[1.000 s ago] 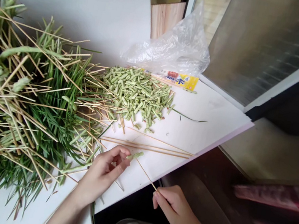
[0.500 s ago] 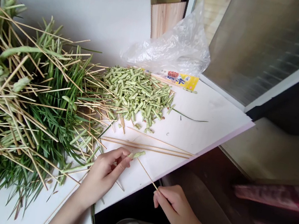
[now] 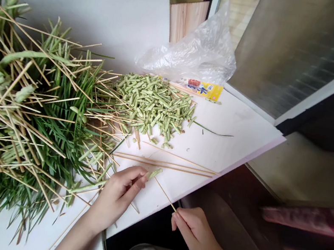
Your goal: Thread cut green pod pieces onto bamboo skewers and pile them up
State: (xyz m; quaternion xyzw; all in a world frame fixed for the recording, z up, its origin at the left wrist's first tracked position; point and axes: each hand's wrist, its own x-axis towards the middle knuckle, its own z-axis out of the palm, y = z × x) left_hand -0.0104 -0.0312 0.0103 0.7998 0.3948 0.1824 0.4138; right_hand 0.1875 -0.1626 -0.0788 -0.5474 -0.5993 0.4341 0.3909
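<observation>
Carefully, a person's left hand (image 3: 117,196) pinches a short green stalk piece (image 3: 153,174) between thumb and fingertips, while the right hand (image 3: 196,233) closes its fingers on a thin bamboo skewer (image 3: 165,193), its tip meeting the stalk; the close grips steady both above a white board (image 3: 230,147), near a heap of cut pieces (image 3: 152,105).

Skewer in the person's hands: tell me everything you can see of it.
The skewer is a thin, straight, pale stick that looks like bamboo or wood. It slants over a white board. Its near end is pinched between the fingers of the right hand. Its far end meets a short green stalk piece held by the left hand. Whether it pierces that piece, or touches the board, cannot be told from this view.
</observation>
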